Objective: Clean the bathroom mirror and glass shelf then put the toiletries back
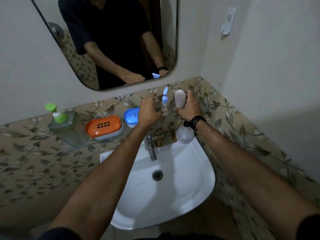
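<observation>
Forearms are reaching over the white ceramic sink [199, 179]; right hand [189, 105] is gripping an upright white plastic bottle [180, 100], left hand [149, 110] apparently released beside the small clear blue-pump bottle [164, 103].

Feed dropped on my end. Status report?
Right hand grips white bottle at glass shelf. Left hand open beside blue-pump bottle. Nothing in the way.

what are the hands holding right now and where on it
The right hand grips the white bottle around its lower body. The left hand holds nothing, fingers loosely curled beside the small pump bottle.
</observation>
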